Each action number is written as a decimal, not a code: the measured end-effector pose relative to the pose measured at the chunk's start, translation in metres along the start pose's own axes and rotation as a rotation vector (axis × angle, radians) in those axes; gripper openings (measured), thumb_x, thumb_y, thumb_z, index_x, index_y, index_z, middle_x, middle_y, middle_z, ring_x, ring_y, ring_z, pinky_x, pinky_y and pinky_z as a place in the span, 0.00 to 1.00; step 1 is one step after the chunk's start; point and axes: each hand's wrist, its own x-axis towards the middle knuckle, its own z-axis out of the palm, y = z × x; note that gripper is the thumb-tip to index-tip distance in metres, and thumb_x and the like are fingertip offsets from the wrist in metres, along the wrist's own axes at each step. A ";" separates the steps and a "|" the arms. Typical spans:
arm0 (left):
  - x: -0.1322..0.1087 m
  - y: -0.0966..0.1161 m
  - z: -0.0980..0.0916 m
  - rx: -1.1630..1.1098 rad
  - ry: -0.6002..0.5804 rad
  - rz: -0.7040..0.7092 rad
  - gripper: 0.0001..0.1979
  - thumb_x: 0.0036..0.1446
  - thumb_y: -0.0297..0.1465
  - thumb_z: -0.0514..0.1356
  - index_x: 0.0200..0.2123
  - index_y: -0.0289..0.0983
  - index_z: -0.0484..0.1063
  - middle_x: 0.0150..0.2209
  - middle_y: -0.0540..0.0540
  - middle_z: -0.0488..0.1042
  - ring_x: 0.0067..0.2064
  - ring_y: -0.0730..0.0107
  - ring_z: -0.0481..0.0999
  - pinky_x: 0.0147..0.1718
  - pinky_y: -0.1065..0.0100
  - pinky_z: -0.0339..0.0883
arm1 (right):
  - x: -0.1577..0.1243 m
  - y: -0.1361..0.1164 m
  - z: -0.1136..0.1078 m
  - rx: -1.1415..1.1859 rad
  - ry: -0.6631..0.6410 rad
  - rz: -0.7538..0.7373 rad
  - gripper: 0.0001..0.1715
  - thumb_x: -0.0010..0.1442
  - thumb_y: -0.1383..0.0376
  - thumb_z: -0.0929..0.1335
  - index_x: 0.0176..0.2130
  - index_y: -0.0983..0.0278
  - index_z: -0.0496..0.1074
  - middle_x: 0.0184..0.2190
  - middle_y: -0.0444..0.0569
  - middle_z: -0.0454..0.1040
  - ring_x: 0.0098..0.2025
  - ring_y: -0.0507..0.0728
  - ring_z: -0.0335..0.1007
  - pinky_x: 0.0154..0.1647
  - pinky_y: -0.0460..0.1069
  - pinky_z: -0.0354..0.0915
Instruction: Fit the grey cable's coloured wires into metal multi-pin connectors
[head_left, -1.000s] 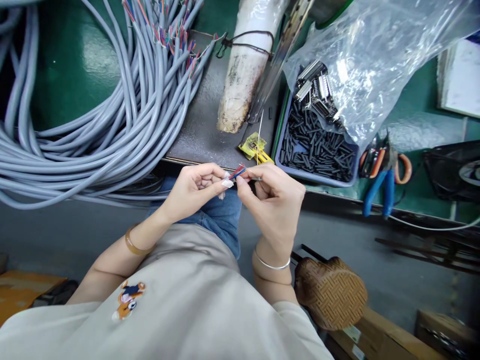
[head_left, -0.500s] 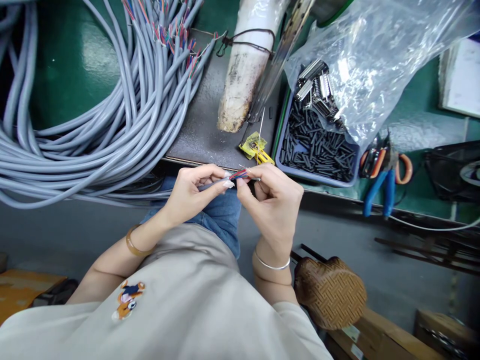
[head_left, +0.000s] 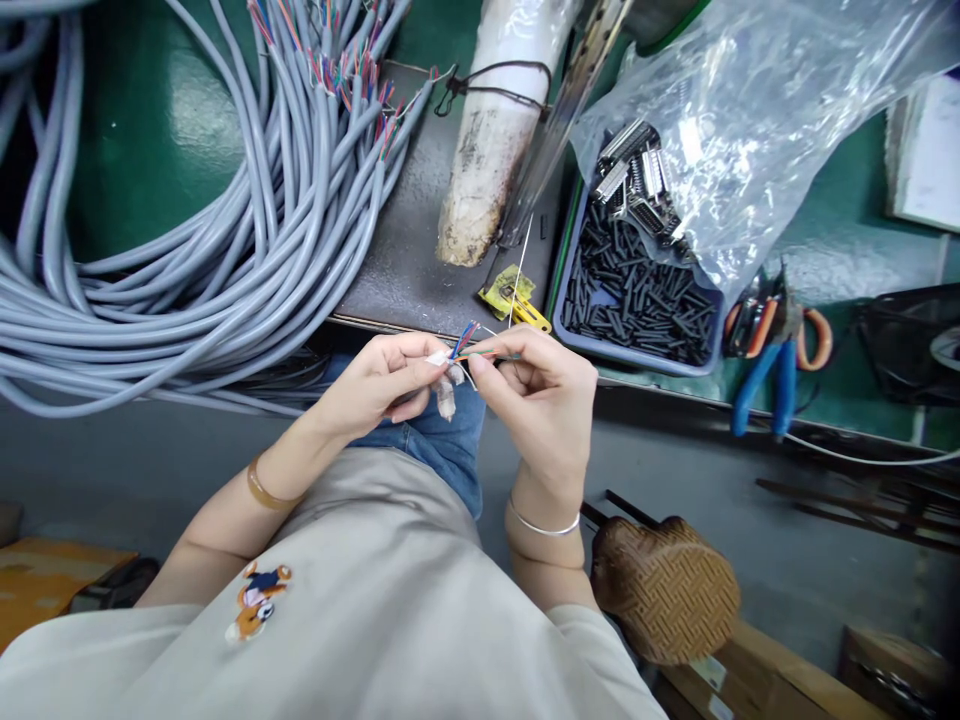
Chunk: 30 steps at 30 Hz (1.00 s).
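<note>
A: Where are the hands, & what's in them?

B: At the front edge of the bench [head_left: 150,150]. L hand [head_left: 379,380] pinches the base of a coloured wire bunch [head_left: 455,354]. R hand [head_left: 544,390] grips its orange & green strands [head_left: 481,354], which run off to the R; the blue & red wires [head_left: 466,336] stick up apart from those. Both grasping, neither free.

A: How far along, approx?

B: Partway, I'd judge. Wires show w/o outer jacket & lie in at least two groups, but blue & red ones sit bunched tog. No connector on them that I can see. To the L, a big pile of grey cables [head_left: 247,290] shows coloured ends [head_left: 367,75] too. R of the hands, black tubes [head_left: 637,310] & metal connectors [head_left: 637,180] lie loose at a blue tray [head_left: 637,359].

A: Anything unclear?

B: Yep. L hand hides where the wires start, R hand hides the far ends, so can't tell if tips are stripped. Whitish stuff [head_left: 446,398] just below L fingertips: covering or scrap, unsure. A clear plastic bag [head_left: 750,150] partly veils the connectors; the cable pile's cut off at L & top.
</note>
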 end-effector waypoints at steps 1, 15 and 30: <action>0.000 0.001 -0.001 -0.016 -0.013 -0.014 0.22 0.54 0.47 0.71 0.30 0.34 0.69 0.21 0.47 0.77 0.13 0.85 0.56 0.12 0.77 0.41 | 0.000 0.000 0.001 0.018 -0.001 0.010 0.05 0.62 0.66 0.71 0.35 0.63 0.79 0.28 0.41 0.72 0.20 0.44 0.47 0.20 0.45 0.45; 0.001 -0.006 -0.002 0.122 0.064 0.058 0.20 0.51 0.43 0.74 0.35 0.32 0.77 0.21 0.49 0.75 0.16 0.85 0.58 0.14 0.77 0.47 | 0.005 0.002 -0.001 0.190 -0.036 0.144 0.04 0.57 0.66 0.72 0.33 0.65 0.77 0.27 0.40 0.72 0.17 0.41 0.44 0.16 0.43 0.41; 0.001 -0.004 0.005 0.189 0.030 0.155 0.14 0.52 0.35 0.74 0.34 0.31 0.78 0.23 0.49 0.78 0.22 0.81 0.73 0.24 0.80 0.66 | 0.007 -0.001 -0.020 0.009 -0.109 -0.026 0.05 0.58 0.71 0.72 0.32 0.64 0.80 0.26 0.40 0.73 0.20 0.43 0.44 0.21 0.46 0.43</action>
